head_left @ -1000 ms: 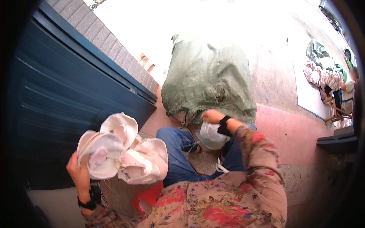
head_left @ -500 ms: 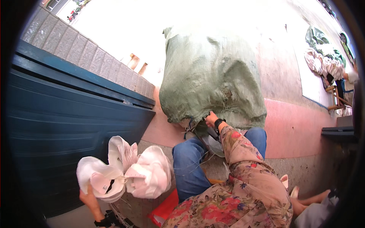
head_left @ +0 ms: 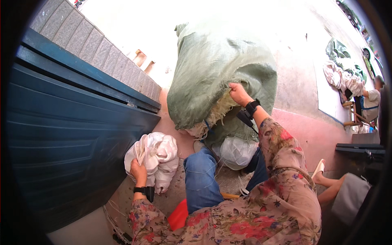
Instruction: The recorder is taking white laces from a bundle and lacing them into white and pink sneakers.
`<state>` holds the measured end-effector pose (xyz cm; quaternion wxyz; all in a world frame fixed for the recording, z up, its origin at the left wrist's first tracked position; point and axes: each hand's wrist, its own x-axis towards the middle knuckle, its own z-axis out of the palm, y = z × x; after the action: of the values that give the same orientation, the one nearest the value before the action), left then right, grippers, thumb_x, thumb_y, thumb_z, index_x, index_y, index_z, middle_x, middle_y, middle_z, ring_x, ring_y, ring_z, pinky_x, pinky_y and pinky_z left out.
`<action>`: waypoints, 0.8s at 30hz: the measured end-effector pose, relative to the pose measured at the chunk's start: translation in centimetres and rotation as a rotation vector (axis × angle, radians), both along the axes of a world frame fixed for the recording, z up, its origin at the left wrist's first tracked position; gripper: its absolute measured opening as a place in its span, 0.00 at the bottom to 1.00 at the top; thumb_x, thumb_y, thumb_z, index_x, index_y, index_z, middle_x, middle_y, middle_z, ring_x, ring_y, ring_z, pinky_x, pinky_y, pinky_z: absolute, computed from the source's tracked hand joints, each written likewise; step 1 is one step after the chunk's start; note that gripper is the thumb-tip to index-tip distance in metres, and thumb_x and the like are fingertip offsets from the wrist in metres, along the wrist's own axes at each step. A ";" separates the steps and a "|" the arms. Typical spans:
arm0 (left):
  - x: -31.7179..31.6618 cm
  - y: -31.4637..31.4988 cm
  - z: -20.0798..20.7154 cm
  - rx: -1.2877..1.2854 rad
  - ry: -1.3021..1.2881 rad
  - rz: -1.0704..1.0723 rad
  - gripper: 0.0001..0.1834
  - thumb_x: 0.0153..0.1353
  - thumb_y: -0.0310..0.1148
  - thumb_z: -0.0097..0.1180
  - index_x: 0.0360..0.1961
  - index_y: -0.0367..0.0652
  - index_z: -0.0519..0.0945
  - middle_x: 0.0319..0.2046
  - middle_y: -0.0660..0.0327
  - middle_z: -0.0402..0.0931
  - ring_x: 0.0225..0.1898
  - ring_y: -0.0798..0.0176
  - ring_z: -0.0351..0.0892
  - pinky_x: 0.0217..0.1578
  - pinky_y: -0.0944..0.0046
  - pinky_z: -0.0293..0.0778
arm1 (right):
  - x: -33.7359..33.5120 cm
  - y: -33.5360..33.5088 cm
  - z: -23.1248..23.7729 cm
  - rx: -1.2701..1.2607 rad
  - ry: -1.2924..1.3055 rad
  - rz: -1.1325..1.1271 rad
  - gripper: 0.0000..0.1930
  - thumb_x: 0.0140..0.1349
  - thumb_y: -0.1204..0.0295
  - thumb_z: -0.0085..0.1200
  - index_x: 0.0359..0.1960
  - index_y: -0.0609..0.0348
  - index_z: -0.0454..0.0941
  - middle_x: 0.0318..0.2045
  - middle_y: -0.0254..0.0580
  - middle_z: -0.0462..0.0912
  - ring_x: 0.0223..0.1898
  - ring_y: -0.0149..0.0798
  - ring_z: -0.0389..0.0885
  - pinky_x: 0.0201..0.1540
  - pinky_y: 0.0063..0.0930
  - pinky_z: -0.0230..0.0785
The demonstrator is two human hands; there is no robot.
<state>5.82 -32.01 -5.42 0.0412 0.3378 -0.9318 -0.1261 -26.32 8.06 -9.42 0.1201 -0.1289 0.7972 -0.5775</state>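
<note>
My left hand [head_left: 139,171] is closed on a bundle of curved white cloth pieces [head_left: 163,151], stacked in layers, low beside the blue door. Ahead of my knees stands a large, full green woven sack [head_left: 208,73]. My right hand [head_left: 240,94] pinches the frayed edge of the sack and holds it raised. Under that edge, pale shaggy fringe [head_left: 220,108] shows, with a bit of blue tie near it. Between my legs, below the sack, lies a white rounded bundle [head_left: 237,153]. What else the sack holds is hidden.
A dark blue panelled door [head_left: 73,134] runs along the left, beside a grey tiled ledge [head_left: 94,45]. Something red [head_left: 178,214] lies by my left leg. At right are another person's legs [head_left: 326,183]; farther off, a seated person [head_left: 371,100] is beside white bundles [head_left: 343,77].
My left hand has carried the white bundle forward and right, toward my knee. My right hand has pulled the sack's edge up and to the right, exposing the fringe and the white bundle below.
</note>
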 end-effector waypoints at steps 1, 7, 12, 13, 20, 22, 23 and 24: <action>-0.1 0.1 -0.7 0.021 -0.043 0.008 0.10 0.44 0.26 0.51 0.31 0.37 0.72 0.31 0.48 0.72 0.34 0.42 0.71 0.35 0.50 0.66 | -0.1 -0.4 -1.1 0.110 0.092 -0.040 0.11 0.45 0.83 0.41 0.31 0.66 0.73 0.25 0.46 0.77 0.31 0.43 0.75 0.37 0.36 0.66; 3.0 1.6 -1.3 -0.002 -0.013 0.016 0.11 0.43 0.26 0.54 0.29 0.35 0.69 0.30 0.47 0.70 0.35 0.41 0.70 0.37 0.50 0.65 | 2.3 -4.4 -7.4 0.780 -0.332 -0.209 0.25 0.50 0.55 0.47 0.50 0.51 0.68 0.50 0.46 0.70 0.51 0.47 0.68 0.49 0.37 0.64; 3.8 2.8 -1.8 -0.050 -0.031 0.042 0.14 0.42 0.28 0.56 0.29 0.35 0.67 0.31 0.46 0.68 0.35 0.41 0.69 0.36 0.50 0.65 | 2.5 -6.9 -9.9 0.933 0.115 -0.007 0.27 0.51 0.54 0.44 0.54 0.49 0.65 0.56 0.40 0.64 0.56 0.47 0.62 0.56 0.38 0.56; 3.7 3.0 -2.0 -0.066 -0.035 0.002 0.14 0.43 0.29 0.56 0.30 0.35 0.66 0.31 0.46 0.68 0.34 0.41 0.69 0.35 0.50 0.65 | 2.2 -6.6 -9.8 0.947 0.066 -0.028 0.28 0.51 0.53 0.43 0.55 0.49 0.64 0.57 0.39 0.63 0.57 0.46 0.61 0.57 0.37 0.53; 3.5 2.5 -2.3 -0.074 -0.141 -0.015 0.17 0.44 0.30 0.57 0.33 0.36 0.64 0.34 0.46 0.67 0.34 0.40 0.71 0.34 0.49 0.68 | 3.5 3.4 5.1 0.801 -0.070 0.718 0.15 0.46 0.64 0.47 0.35 0.56 0.78 0.23 0.36 0.79 0.28 0.36 0.77 0.35 0.28 0.70; 3.3 2.7 -1.4 -0.055 -0.154 -0.058 0.18 0.45 0.32 0.58 0.33 0.36 0.64 0.34 0.46 0.67 0.34 0.40 0.71 0.34 0.49 0.68 | 5.1 6.4 12.3 0.269 -0.422 0.300 0.13 0.44 0.72 0.47 0.32 0.62 0.76 0.26 0.37 0.79 0.29 0.31 0.77 0.29 0.25 0.69; 3.0 2.8 -0.6 0.058 -0.218 -0.007 0.23 0.43 0.33 0.61 0.37 0.34 0.65 0.38 0.44 0.67 0.40 0.41 0.69 0.39 0.50 0.67 | 5.6 7.3 15.8 0.078 -0.384 0.215 0.13 0.44 0.73 0.47 0.32 0.64 0.76 0.26 0.36 0.78 0.29 0.28 0.75 0.29 0.23 0.69; 2.5 3.4 0.2 0.050 -0.228 0.013 0.23 0.43 0.33 0.61 0.37 0.34 0.65 0.38 0.44 0.67 0.40 0.41 0.69 0.39 0.50 0.67 | 6.1 7.9 19.1 -0.059 -0.363 0.064 0.13 0.44 0.75 0.47 0.32 0.66 0.76 0.26 0.36 0.77 0.29 0.24 0.73 0.29 0.21 0.68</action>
<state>8.34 -28.66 -5.22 -0.0729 0.3567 -0.9249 -0.1098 -20.24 15.94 9.67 0.2765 -0.0512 0.7407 -0.6102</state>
